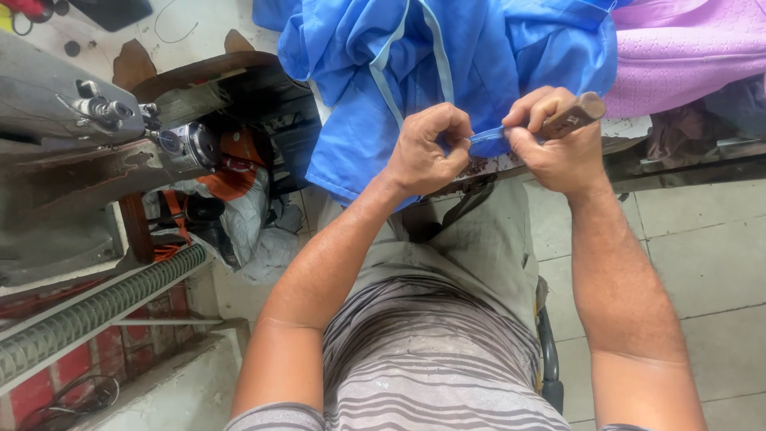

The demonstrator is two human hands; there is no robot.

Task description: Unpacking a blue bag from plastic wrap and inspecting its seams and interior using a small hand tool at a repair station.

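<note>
1. While we look down, we see our left hand [423, 152] curled into a loose fist, its fingertips pinched shut on a thin strip of bright blue cloth [485, 135].
2. Our right hand [550, 144] is closed tight around a small tool with a brown wooden handle [573, 117].
3. That blue strip runs straight between our two hands, from the left pinch to the right fingers. We cannot tell if the tool's tip touches it.
4. It seems to join the big blue cloth garment with pale trim [447, 72], which lies spread on the work table just above our hands.
5. A pink knitted cloth [686, 48] lies beside the blue one, on our right.
6. An old grey metal machine [96, 128] sits well apart on our left.
</note>
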